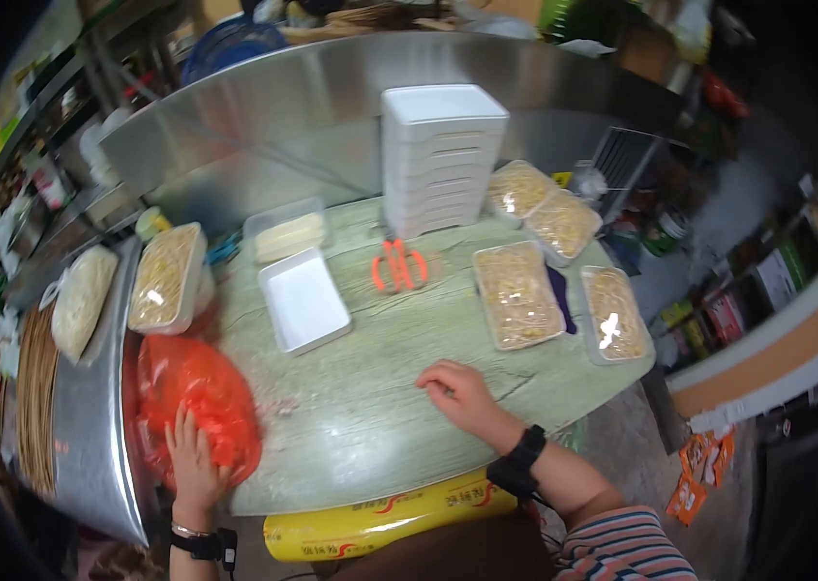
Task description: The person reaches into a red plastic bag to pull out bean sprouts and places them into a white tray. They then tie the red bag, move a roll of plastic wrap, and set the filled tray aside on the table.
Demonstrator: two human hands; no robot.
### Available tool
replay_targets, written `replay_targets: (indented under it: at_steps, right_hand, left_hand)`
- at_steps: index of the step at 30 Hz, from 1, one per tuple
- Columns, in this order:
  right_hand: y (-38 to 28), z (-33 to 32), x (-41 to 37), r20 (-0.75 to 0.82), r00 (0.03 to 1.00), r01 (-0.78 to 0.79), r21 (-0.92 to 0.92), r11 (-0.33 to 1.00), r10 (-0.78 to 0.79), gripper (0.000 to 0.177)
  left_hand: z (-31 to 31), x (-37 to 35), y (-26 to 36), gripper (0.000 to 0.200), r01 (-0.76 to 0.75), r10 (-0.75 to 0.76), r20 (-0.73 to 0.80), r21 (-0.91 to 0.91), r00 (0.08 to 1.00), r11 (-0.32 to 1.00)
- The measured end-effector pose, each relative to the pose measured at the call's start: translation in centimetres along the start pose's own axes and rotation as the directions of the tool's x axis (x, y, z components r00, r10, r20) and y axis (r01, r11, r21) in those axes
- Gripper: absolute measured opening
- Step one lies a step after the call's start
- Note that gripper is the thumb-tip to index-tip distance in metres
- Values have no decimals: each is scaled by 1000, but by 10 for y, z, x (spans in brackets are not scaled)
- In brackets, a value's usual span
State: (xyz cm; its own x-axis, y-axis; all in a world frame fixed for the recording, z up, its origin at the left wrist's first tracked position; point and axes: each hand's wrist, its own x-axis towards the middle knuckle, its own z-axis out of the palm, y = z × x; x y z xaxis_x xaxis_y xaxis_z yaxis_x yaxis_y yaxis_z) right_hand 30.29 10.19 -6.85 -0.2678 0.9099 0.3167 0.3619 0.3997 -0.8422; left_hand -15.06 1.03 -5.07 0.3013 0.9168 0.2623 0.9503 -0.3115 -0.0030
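Note:
My left hand [194,460] lies on a red plastic bag [201,397] at the table's left edge, its fingers outstretched against the film. What the bag holds is hidden. Over the table's middle front, my right hand [459,395] is loosely closed, and no object shows in it. A shallow white tray [305,300] sits farther back, beside a clear container [288,232] with a pale block inside. Orange-handled scissors [398,266] lie right of the tray. Nearest my right hand is a wrapped tray of pale strands that look like bean sprouts [519,295].
A tall stack of white trays [443,160] stands at the back. More wrapped trays [612,315] are at the right, and a filled container [167,276] is at the left. A yellow roll [390,513] lies along the front edge. A metal backsplash [264,126] rises behind.

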Motion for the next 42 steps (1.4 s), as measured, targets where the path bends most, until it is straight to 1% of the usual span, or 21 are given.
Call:
replay_targets:
  at_steps: [2,4,8,10,12,14,16,17,19,20,22,24,28,29,30,31,33,36,38,41,42]
  right_hand:
    - [2,0,-2,-8,1000,10,1,1000,-10,11]
    - [2,-1,-3,40,999,-27,10,1000,27,11]
    - [-4,-7,-4,71,997,-9,88,996,3,9]
    - [-6,-13,-16,114,993,20,90,996,-30,10]
    - [-6,-27,-36,194,980,46,50,998,-55,13]
    - [-10,-44,-65,249,967,63,6,998,-63,17]
    - [-18,-54,-91,274,958,99,-39,994,-84,24]
    - [-25,-56,-99,302,951,100,-83,992,-71,32]
    - [-39,-47,-105,358,928,148,-113,983,-98,35]
    - [-47,-46,-107,407,908,177,-158,971,-99,39]
    - [-64,-42,-102,470,877,203,-175,963,-99,44]
    - [-66,-39,-96,583,806,239,-160,958,-104,52]
    - [-74,-34,-93,678,713,307,-75,949,-177,69]
    - [-79,-35,-92,676,716,275,-41,961,-176,80]
    - [-84,-35,-91,673,718,242,-3,970,-177,91]
    - [-91,-37,-90,682,706,259,1,966,-190,91]
    - [-104,-43,-87,655,751,-39,171,984,-84,105]
    - [-108,-43,-91,640,767,-84,157,984,-37,112]
    - [-114,-49,-99,572,820,-134,209,969,-10,108]
    - [-118,-76,-92,504,864,-163,253,954,14,97]
    - [-120,-83,-88,493,870,-143,240,960,6,90]
  left_hand:
    - [19,2,-27,62,-27,30,-62,44,998,999]
    - [27,11,-47,66,130,-130,8,-1,992,992]
    - [30,9,-55,75,70,-85,84,171,993,983]
    - [-31,29,15,66,174,-170,-102,23,980,985]
    - [-65,15,53,63,202,-184,-189,79,965,976]
    - [-71,-25,72,48,298,-313,-372,-99,874,950]
    - [-61,-87,79,37,454,-495,-76,-299,866,839]
    - [-72,-87,112,16,473,-519,-165,-254,838,844]
    - [-34,-136,127,21,686,-798,220,-663,561,300]
    - [-37,-135,145,26,610,-778,360,-792,515,37]
    - [-42,-119,181,28,572,-767,438,-812,470,-113]
    - [-43,-108,188,21,454,-684,450,-870,575,-192]
    - [-92,-89,186,13,367,-553,313,-930,772,-15]
    - [-103,-79,180,13,247,-462,124,-944,878,217]
    - [-108,-70,169,27,124,-360,44,-972,932,201]
    - [-139,-40,181,29,47,-336,-66,-947,940,318]
    - [-181,4,173,30,-313,138,-294,-712,946,629]
    - [-216,54,199,28,-553,459,-324,-610,827,567]
    - [-216,72,207,30,-665,486,-454,-487,747,566]
    - [-170,75,190,38,-569,-52,-645,-707,763,420]
    - [-150,76,176,41,-469,-161,-587,-758,793,453]
